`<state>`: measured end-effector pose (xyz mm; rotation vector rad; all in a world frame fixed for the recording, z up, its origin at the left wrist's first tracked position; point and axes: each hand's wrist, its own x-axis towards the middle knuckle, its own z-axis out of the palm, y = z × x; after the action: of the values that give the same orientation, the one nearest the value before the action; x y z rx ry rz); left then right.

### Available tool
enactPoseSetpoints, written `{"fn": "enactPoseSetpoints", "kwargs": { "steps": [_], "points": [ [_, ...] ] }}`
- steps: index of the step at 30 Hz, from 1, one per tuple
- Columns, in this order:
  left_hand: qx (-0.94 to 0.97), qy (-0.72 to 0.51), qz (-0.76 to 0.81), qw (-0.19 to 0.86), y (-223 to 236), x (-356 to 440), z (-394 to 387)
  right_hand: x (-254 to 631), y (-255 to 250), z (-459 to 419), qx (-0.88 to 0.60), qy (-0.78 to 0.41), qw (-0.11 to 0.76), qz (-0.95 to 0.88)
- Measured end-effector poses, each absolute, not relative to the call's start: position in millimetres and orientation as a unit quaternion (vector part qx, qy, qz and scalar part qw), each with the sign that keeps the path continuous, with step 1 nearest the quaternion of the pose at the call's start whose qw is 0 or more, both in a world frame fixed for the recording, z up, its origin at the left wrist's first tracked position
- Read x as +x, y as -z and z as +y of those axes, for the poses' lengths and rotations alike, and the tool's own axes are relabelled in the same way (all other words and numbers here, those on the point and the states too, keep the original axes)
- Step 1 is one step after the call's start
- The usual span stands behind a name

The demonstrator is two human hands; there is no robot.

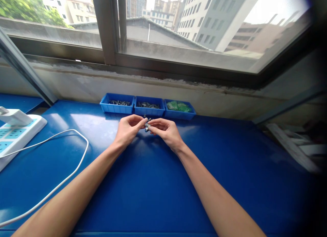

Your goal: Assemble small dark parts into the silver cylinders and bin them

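Both hands meet over the blue table, just in front of a row of blue bins. My left hand pinches a small dark metal part from the left side. From the right, my right hand has thumb and fingers closed on the same small metal part. It looks like small hardware, shiny in places, but the fingertips cover most of it and its exact kind cannot be made out. Near the fingertips, at the foot of the middle bin, another small dark metal piece shows.
The left bin and middle bin hold small metal pieces; the right bin holds green packets. A white power strip and white cable lie on the blue table at left. A window stands behind.
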<state>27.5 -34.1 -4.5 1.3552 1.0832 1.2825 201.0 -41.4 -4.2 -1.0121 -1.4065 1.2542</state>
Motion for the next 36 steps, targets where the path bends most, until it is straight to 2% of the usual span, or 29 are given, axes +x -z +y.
{"fn": "enactPoseSetpoints", "kwargs": {
  "steps": [4, 7, 10, 14, 21, 29, 36],
  "points": [
    [0.577, -0.526, 0.449, 0.435, 6.6, 27.5, -33.1, 202.8, 3.3, -38.8, -0.425, -0.493, 0.49, -0.58],
    [0.672, -0.489, 0.467, 0.301, 11.2, 26.6, -33.4, 205.4, -3.2, -27.9, -0.455, -0.427, 0.532, -0.573],
    [0.801, -0.39, 0.425, 0.16, 16.9, 25.9, -35.3, 205.7, -15.3, -8.6, -0.495, -0.311, 0.572, -0.575],
    [0.883, -0.29, 0.362, 0.076, 21.5, 25.8, -36.2, 200.5, -29.6, 20.0, -0.518, -0.226, 0.567, -0.599],
    [0.881, -0.276, 0.372, 0.1, 20.0, 20.8, -31.5, 193.7, -34.4, 26.4, -0.552, -0.23, 0.545, -0.588],
    [0.863, -0.292, 0.397, 0.105, 22.2, 22.4, -28.8, 200.1, -11.9, -19.6, -0.497, -0.338, 0.52, -0.607],
    [0.816, -0.371, 0.421, 0.141, 22.6, 23.1, -29.0, 204.7, 3.8, -35.4, -0.491, -0.363, 0.517, -0.6]
  ]
}}
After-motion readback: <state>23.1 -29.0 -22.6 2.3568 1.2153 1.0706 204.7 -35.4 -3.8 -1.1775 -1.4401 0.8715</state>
